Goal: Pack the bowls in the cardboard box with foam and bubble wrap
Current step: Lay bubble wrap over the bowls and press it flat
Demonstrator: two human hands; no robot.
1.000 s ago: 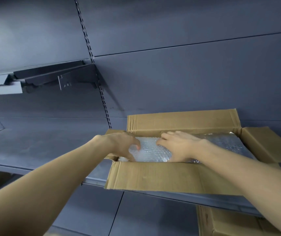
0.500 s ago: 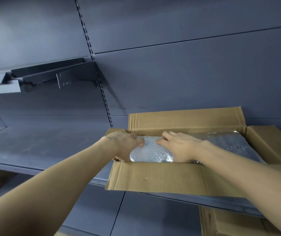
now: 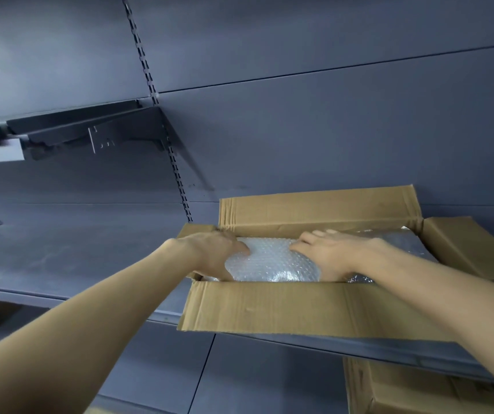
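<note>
An open cardboard box [image 3: 269, 309] stands on a grey metal shelf, its flaps folded outward. In its left half sits a rounded bundle of bubble wrap [image 3: 272, 261]; what it wraps is hidden. My left hand [image 3: 212, 252] grips the bundle's left side, thumb on top. My right hand [image 3: 329, 252] clasps its right side, fingers spread over the top. More bubble wrap or foil-like sheet [image 3: 404, 243] lies flat in the right half of the box. No bare bowl shows.
The grey shelf [image 3: 60, 264] stretches left of the box. A shelf bracket [image 3: 90, 135] juts from the back wall above left. Another cardboard box [image 3: 419, 392] sits on the level below, at lower right.
The bundle sits higher and rounder between my hands than a second ago. My left hand has shifted from its top edge to its left side. The view has drifted slightly.
</note>
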